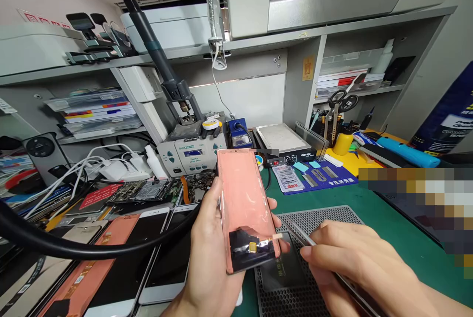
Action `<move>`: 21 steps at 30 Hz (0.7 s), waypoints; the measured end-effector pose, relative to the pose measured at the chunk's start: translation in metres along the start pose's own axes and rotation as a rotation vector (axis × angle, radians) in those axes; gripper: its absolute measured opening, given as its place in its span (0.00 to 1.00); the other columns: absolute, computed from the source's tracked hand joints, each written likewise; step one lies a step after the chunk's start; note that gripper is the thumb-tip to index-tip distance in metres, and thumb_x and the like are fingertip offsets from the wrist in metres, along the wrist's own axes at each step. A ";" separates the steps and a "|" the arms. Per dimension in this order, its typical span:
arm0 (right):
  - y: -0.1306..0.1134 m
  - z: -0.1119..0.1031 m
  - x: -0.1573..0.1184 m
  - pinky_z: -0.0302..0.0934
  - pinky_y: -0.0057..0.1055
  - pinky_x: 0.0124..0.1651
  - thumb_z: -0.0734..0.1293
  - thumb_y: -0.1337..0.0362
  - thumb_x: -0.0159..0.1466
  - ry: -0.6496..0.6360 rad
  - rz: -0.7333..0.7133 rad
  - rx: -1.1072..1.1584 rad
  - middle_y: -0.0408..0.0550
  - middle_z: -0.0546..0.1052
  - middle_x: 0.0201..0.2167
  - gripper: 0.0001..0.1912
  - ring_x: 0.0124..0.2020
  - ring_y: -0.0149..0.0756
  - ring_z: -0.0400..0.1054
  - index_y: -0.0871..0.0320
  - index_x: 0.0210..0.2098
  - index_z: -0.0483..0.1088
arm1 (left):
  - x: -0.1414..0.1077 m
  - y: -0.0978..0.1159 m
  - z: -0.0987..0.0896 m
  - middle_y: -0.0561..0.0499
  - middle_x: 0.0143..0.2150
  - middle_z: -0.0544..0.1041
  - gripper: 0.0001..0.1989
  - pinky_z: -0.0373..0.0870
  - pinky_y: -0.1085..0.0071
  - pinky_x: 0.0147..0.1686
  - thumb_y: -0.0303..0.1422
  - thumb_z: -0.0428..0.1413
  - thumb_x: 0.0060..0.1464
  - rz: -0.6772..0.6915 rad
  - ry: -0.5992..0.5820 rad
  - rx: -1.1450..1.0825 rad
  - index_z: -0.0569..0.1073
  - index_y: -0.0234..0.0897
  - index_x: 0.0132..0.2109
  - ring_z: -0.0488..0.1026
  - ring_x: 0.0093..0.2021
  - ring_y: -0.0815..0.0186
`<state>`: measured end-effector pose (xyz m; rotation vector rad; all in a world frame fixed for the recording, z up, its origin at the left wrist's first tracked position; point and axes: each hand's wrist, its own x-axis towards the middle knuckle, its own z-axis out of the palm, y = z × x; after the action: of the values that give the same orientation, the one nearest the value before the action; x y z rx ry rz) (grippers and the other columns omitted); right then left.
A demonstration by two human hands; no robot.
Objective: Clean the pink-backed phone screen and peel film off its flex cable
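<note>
My left hand [207, 248] is wrapped round a phone screen panel [242, 189], held up and tilted, its copper-pink back towards me. Near the panel's lower end is a black area with a small gold square chip [253, 247]; a pale tab sticks out at the lower right edge. My right hand [354, 258] grips metal tweezers [305, 237] like a pen. Their tips point left towards the panel and look apart from it. Below both hands lies a black honeycomb mat [342, 216] with a dark flat sheet [286, 270] on it, partly hidden by the panel.
On the left lie several phone screens [121, 258] and circuit boards [148, 190], crossed by a thick black hose [111, 250]. Behind stand a hot-air station [194, 154] and a heating plate [288, 137]. Scissors [343, 100] and a yellow bottle [343, 142] are back right.
</note>
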<state>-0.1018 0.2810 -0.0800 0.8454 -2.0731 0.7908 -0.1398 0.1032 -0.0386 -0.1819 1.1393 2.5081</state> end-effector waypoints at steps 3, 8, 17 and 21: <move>-0.002 0.004 -0.003 0.61 0.34 0.23 0.61 0.76 0.63 0.026 0.042 0.090 0.44 0.72 0.22 0.13 0.20 0.36 0.67 0.54 0.42 0.67 | 0.001 0.000 -0.005 0.35 0.38 0.79 0.25 0.74 0.55 0.33 0.44 0.47 0.62 -0.003 -0.051 -0.009 0.77 0.24 0.47 0.76 0.35 0.51; 0.002 0.008 -0.005 0.65 0.36 0.26 0.61 0.76 0.64 0.100 0.063 0.077 0.46 0.76 0.25 0.12 0.23 0.39 0.72 0.54 0.43 0.67 | 0.005 0.000 -0.014 0.33 0.40 0.79 0.22 0.73 0.56 0.34 0.32 0.48 0.49 -0.008 -0.188 -0.024 0.79 0.20 0.44 0.76 0.35 0.52; 0.008 0.005 0.009 0.68 0.27 0.27 0.62 0.76 0.63 0.196 0.095 0.073 0.45 0.78 0.28 0.13 0.25 0.33 0.75 0.56 0.45 0.69 | 0.005 -0.003 -0.014 0.37 0.39 0.80 0.23 0.73 0.55 0.41 0.26 0.49 0.41 -0.069 -0.207 0.120 0.79 0.23 0.44 0.77 0.37 0.52; 0.006 0.004 0.010 0.67 0.22 0.25 0.62 0.73 0.67 0.184 0.184 0.123 0.42 0.76 0.26 0.12 0.22 0.28 0.72 0.56 0.48 0.70 | 0.006 -0.004 -0.011 0.39 0.36 0.80 0.19 0.73 0.57 0.37 0.27 0.49 0.46 -0.092 -0.211 0.183 0.79 0.25 0.43 0.79 0.31 0.54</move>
<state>-0.1135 0.2785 -0.0759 0.6258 -1.9723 1.0645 -0.1443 0.0993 -0.0508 0.0760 1.2331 2.2660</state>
